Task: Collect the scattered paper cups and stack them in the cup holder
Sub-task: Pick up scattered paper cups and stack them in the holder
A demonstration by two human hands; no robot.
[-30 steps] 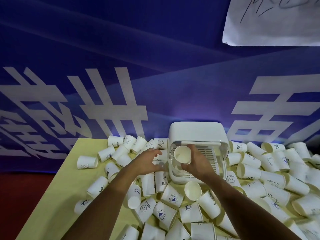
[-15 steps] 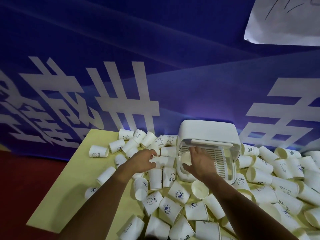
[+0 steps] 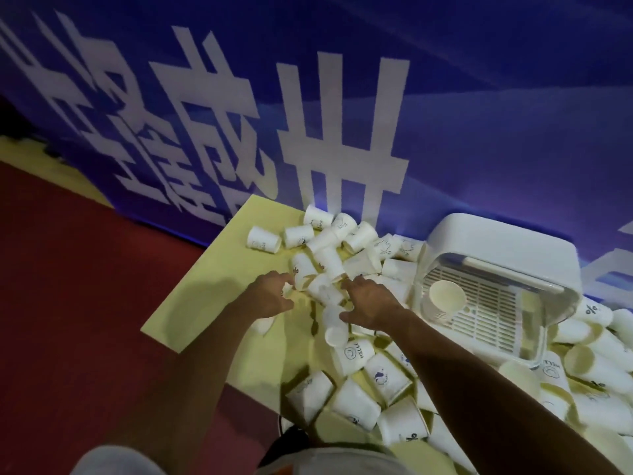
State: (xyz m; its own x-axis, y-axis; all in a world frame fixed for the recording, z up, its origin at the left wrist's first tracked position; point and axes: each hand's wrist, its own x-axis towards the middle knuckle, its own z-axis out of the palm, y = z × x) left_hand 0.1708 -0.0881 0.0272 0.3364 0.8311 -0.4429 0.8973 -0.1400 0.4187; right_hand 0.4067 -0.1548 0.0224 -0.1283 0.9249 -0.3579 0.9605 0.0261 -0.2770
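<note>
Backdrop (image 3: 479, 114): blue cloth with large white characters, filling the upper view behind the table. Floor (image 3: 85, 286): red, at the left. Table (image 3: 212, 303): yellow top, bare at its left part and covered with cups elsewhere. Paper cups (image 3: 356, 402): white, some printed, lying mostly on their sides in a loose heap from the far-left edge across to the right, all round the holder. Cup holder (image 3: 507, 248): white box with a slatted tray, standing at the right of the table close to the backdrop, its clear lid (image 3: 537, 323) open. Right hand (image 3: 370, 303): reached out left of the holder, fingers straight and spread over the heap, thumb apart, holding nothing visible. Left hand (image 3: 270, 296): near the right one, fingers curled at the edge of a cup. Whether it grips that cup cannot be told, the frame being blurred. Nested stack (image 3: 445, 298): a short run of cups lying in the holder's left end, mouth toward the viewer. Cup (image 3: 325, 291): on its side between the two hands, touching its neighbours. Step in hand, by judgement: gathering the next cups, early in the task, since most lie loose. Next move calls for: closing on one cup by its wall without crushing it, turning its mouth to match the stack, carrying it right and sliding it home.
</note>
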